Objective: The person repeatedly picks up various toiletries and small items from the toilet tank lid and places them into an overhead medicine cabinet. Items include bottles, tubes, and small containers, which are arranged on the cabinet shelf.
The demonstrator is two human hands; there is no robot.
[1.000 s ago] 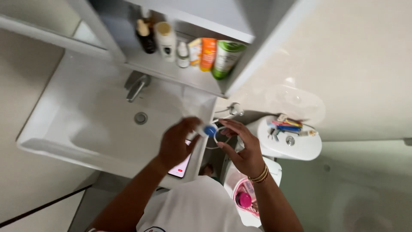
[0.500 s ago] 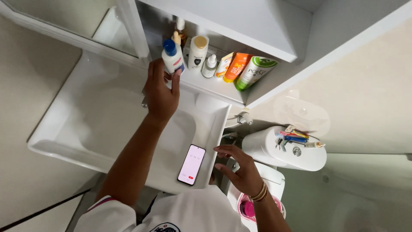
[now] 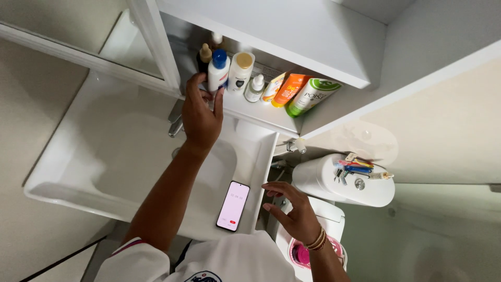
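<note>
Bottle [image 3: 218,71], white with a blue cap, now stands upright on the cabinet shelf [image 3: 245,110] in the upper middle of the frame, between a dark bottle [image 3: 204,56] and a cream-capped one [image 3: 240,70]; half a second ago it was tilted just off the shelf. The left hand [image 3: 200,116] has closed its fingers around the bottle's lower part. The right hand [image 3: 292,209] hovers open and empty at lower centre, near the phone [image 3: 233,206] on the sink rim [image 3: 258,172], little changed.
</note>
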